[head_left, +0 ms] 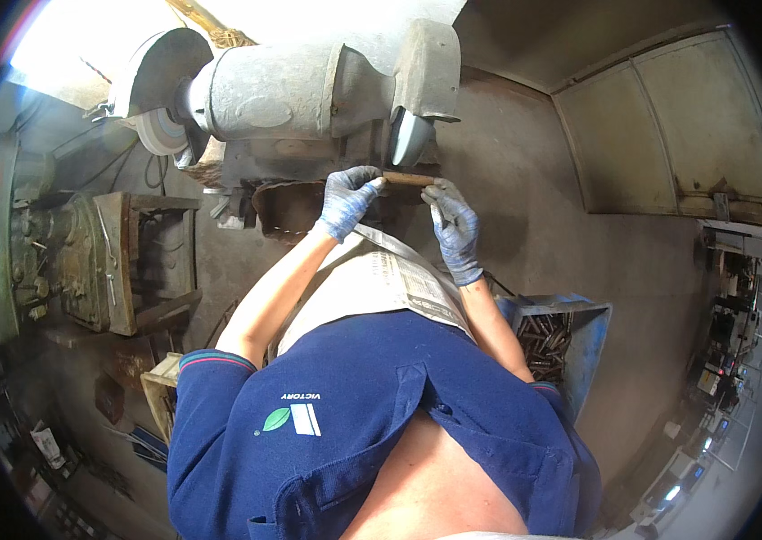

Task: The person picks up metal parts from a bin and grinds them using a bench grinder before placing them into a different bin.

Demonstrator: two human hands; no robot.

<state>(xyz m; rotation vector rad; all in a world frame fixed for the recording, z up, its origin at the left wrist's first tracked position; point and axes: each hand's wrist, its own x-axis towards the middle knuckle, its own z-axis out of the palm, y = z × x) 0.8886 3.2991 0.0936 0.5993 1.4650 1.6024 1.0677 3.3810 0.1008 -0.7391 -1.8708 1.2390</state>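
Note:
A short brownish rod (409, 179) lies level between my two gloved hands, just below the right wheel (410, 137) of a grey bench grinder (273, 90). My left hand (351, 198) pinches its left end between thumb and fingers. At the rod's other end, the fingers of my right hand (453, 220) close on it. Both gloves are blue-grey and smudged. A small gap seems to separate rod and wheel, though I cannot tell for sure whether they touch.
Down to the right stands a blue bin (592, 346) holding several dark metal rods. A second, pale wheel (161, 132) sits at the grinder's left end. Heavy green machinery (75, 261) stands at left, a metal cabinet (669, 130) at far right. A pale apron (372, 279) covers my lap.

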